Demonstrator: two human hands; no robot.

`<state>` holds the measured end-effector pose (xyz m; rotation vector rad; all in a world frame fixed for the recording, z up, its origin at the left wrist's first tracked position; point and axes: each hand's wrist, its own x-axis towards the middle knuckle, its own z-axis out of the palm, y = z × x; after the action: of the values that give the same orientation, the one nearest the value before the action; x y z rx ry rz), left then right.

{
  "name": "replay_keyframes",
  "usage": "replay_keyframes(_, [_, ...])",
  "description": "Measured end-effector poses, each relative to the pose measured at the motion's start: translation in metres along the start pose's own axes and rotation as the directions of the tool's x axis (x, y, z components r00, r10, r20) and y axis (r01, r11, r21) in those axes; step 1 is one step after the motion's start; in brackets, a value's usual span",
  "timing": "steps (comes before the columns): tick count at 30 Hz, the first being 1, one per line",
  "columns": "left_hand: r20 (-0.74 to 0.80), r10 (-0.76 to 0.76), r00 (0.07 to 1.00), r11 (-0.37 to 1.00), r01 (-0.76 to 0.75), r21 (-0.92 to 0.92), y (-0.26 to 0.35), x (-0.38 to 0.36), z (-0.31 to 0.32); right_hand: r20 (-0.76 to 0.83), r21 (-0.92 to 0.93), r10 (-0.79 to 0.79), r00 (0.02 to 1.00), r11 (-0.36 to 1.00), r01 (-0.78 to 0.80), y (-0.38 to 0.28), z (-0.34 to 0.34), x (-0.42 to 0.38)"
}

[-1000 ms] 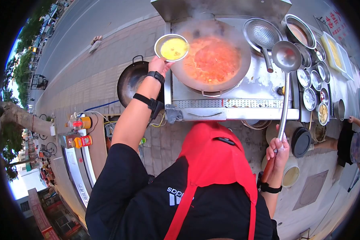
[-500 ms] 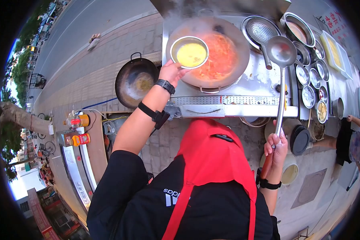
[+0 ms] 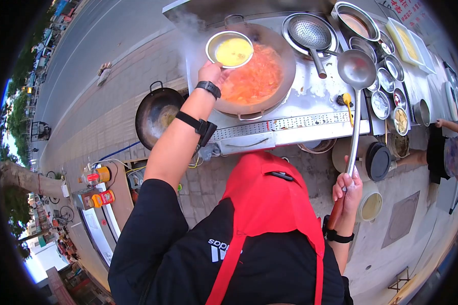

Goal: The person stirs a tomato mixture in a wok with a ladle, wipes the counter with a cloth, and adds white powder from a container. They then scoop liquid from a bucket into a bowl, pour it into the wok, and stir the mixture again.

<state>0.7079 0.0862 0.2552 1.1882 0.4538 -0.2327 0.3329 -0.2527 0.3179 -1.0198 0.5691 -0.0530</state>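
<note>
My left hand (image 3: 215,74) grips the rim of a metal bowl (image 3: 208,50) with yellow liquid, like beaten egg, in it. The bowl is over the left part of a large wok (image 3: 286,76), which holds steaming red-orange food (image 3: 257,76). In my right hand (image 3: 348,192) is the handle of a long ladle (image 3: 358,69). Its round bowl is raised to the right of the wok, above the metal counter, and looks bare inside. My fingers wrap around the shaft just above its brown grip.
A second, dark wok (image 3: 147,119) stands left of the stove. Behind the ladle, a perforated strainer (image 3: 310,33) rests on a round pan. Several metal bowls (image 3: 380,104) of ingredients line the right, near a yellow-handled utensil (image 3: 347,99). Another person's arm (image 3: 450,126) shows at far right.
The whole view has turned and shifted, so the stove sits further left. Both hands keep their holds, with the bowl still over the wok and the ladle raised.
</note>
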Motion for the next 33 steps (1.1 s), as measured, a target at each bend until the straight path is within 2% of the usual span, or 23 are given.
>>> replay_keyframes(5, [-0.116,0.006,0.993,0.999,-0.010,-0.035,0.016,0.030,-0.006,-0.022,0.023,-0.020,1.000,1.000,0.021,0.004,-0.006,-0.005])
replay_keyframes(12, [-0.184,0.023,0.983,0.996,-0.037,-0.076,0.037,0.065,-0.047,-0.021,0.031,-0.024,1.000,0.999,0.024,0.007,-0.003,-0.003])
replay_keyframes(18, [-0.298,0.038,0.954,0.994,-0.066,-0.082,0.061,0.022,-0.058,0.012,0.015,-0.009,1.000,1.000,0.009,0.011,0.005,0.005])
replay_keyframes(24, [-0.203,0.118,0.972,0.993,-0.115,0.024,0.045,0.023,-0.107,0.034,-0.019,0.019,0.999,1.000,-0.018,0.007,0.019,0.011])
replay_keyframes(28, [-0.157,0.108,0.982,0.994,-0.106,0.021,0.034,-0.003,-0.108,0.044,-0.029,0.043,0.998,0.999,-0.041,0.005,0.028,0.015])
replay_keyframes(33, [-0.152,0.020,0.988,0.999,-0.014,0.038,0.011,-0.030,-0.095,0.066,-0.038,0.059,0.996,0.998,-0.057,0.006,0.031,0.020])
